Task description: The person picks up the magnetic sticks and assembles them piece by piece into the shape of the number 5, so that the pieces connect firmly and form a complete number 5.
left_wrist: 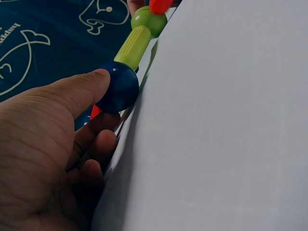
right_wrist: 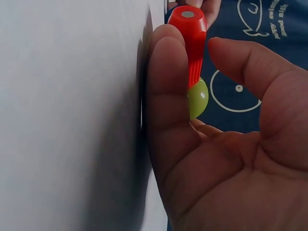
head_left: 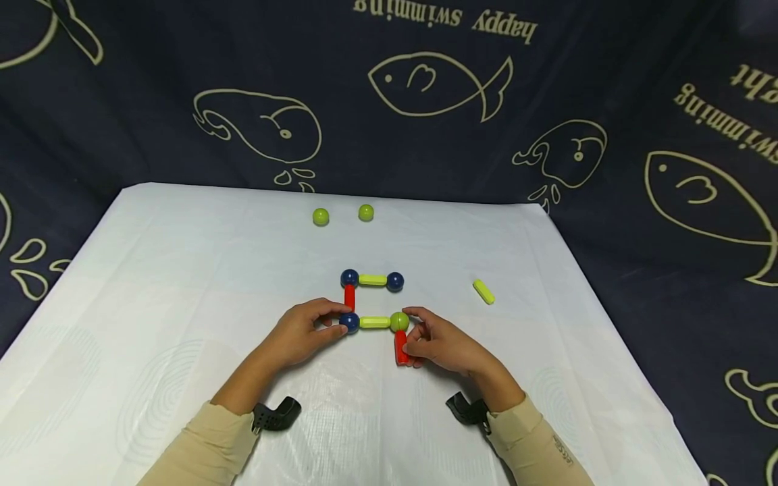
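Note:
A flat figure of magnetic rods and balls lies on the table. My left hand (head_left: 302, 335) pinches its lower left blue ball (left_wrist: 121, 87) between thumb and fingers. From that ball a yellow-green rod (head_left: 374, 322) runs to a green ball (head_left: 399, 321). A red magnetic rod (right_wrist: 193, 43) joins the green ball and points toward me, its metal end disc showing. My right hand (head_left: 448, 345) curls round this rod, index finger at the green ball. Above, another red rod (head_left: 349, 298), a blue ball (head_left: 349, 278), a yellow-green rod (head_left: 373, 280) and a blue ball (head_left: 395, 281) continue the figure.
Two loose green balls, one left (head_left: 321, 217) and one right (head_left: 366, 212), lie near the far edge of the white-covered table (head_left: 182, 270). A loose yellow-green rod (head_left: 483, 291) lies to the right. Behind hangs a dark cloth (head_left: 340, 142) with fish drawings.

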Demonstrator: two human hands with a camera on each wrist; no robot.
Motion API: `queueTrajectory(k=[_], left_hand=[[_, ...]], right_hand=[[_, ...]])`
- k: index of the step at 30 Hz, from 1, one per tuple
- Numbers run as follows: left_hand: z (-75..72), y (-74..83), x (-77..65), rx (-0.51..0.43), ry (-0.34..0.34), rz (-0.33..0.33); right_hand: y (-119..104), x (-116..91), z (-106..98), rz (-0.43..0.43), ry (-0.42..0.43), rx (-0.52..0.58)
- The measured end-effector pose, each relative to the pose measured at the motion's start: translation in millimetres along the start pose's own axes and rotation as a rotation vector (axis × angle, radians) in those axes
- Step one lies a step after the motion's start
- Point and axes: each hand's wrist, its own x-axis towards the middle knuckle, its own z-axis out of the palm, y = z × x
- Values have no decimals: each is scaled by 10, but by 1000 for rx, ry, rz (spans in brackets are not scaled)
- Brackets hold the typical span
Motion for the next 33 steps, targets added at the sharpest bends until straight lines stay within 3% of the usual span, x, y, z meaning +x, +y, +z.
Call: queueTrajectory(k=[16,24,33], left_hand=[[6,-15,-2,2,14,14],[7,-24,-3,-6,12,-1],[2,-10,-6,-12,18,13]], right_hand=[[-29,-12,20,-19,-20,-4],[-100,0,-121,-33,22,-171],[-310,171,-390,-141,114,-319]])
